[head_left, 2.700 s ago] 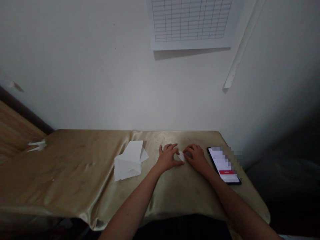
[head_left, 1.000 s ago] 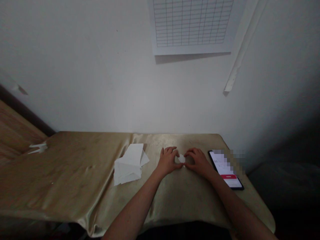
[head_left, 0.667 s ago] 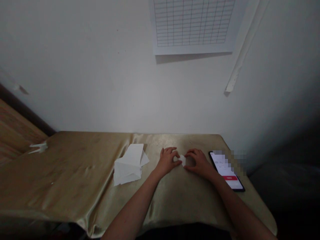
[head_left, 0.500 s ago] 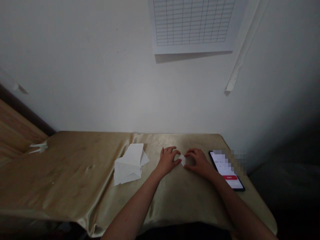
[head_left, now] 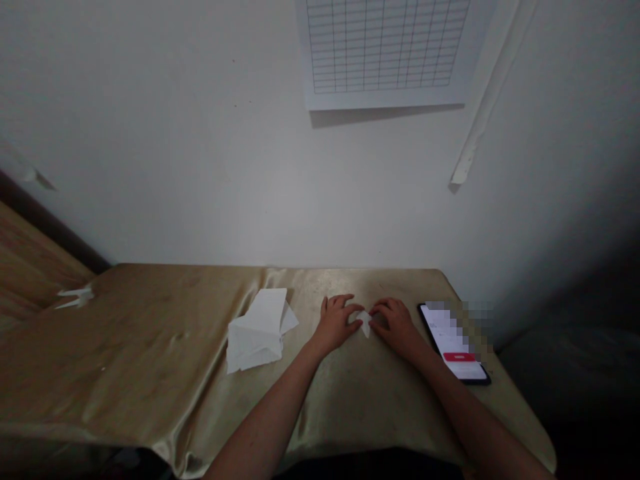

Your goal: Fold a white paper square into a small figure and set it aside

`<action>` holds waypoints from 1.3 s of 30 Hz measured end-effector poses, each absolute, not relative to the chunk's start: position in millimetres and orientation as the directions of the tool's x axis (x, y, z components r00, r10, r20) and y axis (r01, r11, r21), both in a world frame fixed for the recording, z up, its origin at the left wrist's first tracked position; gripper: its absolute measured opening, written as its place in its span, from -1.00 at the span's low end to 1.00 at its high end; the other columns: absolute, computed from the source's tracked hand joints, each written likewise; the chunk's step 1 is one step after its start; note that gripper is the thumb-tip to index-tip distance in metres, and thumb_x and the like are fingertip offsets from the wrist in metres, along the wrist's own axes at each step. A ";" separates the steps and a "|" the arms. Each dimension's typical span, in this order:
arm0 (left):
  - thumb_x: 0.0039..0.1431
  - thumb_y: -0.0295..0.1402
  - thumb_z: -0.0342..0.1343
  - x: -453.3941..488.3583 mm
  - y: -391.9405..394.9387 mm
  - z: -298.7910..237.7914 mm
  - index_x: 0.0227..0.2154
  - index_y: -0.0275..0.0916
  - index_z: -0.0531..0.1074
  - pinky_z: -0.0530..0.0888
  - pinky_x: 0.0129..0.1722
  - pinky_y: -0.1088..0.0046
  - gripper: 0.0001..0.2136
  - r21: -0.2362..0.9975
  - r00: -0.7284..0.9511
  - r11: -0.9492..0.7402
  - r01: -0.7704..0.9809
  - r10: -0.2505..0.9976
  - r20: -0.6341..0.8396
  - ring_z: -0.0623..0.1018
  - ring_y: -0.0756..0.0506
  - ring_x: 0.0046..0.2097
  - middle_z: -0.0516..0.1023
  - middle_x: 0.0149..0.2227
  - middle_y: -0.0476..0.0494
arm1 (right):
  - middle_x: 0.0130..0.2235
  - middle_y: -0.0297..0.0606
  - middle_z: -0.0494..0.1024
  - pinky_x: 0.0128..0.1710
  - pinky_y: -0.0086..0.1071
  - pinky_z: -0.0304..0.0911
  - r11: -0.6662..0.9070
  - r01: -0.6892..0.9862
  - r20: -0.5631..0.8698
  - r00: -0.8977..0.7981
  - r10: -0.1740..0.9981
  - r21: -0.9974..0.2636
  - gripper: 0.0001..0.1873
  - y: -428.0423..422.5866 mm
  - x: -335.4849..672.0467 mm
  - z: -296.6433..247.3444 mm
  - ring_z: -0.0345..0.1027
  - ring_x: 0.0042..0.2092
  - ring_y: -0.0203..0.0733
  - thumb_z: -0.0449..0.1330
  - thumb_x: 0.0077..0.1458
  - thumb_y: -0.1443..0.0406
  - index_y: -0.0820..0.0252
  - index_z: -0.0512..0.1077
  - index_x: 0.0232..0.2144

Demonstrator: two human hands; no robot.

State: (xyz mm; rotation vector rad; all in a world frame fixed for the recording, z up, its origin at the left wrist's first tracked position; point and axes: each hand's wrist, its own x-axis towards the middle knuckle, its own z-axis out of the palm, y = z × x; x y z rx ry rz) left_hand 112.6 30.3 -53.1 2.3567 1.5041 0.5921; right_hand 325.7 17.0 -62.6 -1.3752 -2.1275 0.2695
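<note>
A small folded piece of white paper point(head_left: 365, 322) lies on the gold-coloured cloth of the table point(head_left: 150, 360), between my two hands. My left hand point(head_left: 337, 321) rests on its left side with the fingers curled and the fingertips pinching the paper's edge. My right hand point(head_left: 397, 325) presses on its right side, fingers bent over it. Most of the paper is hidden under my fingers.
A loose stack of white paper sheets point(head_left: 259, 329) lies left of my hands. A phone point(head_left: 454, 343) with its screen lit lies to the right. A small white folded shape point(head_left: 74, 297) sits at the far left. A grid chart point(head_left: 383, 50) hangs on the wall.
My hands have stayed on the small paper, with the fingers shifting slightly over it; a pointed tip of it now shows toward me. The view has shifted a little.
</note>
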 end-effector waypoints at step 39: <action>0.11 -0.33 0.29 118.1 25.6 -42.2 -0.18 -0.06 0.52 0.03 0.33 -0.10 -0.80 0.512 0.328 -0.391 0.765 0.920 0.212 0.34 -0.22 0.24 0.48 0.16 -0.05 | -0.13 -0.19 0.47 0.08 -0.13 0.20 0.422 0.750 0.396 -0.231 0.889 -0.509 -0.88 21.2 316.2 -64.3 0.26 0.01 -0.04 0.21 0.15 0.34 0.07 0.52 -0.25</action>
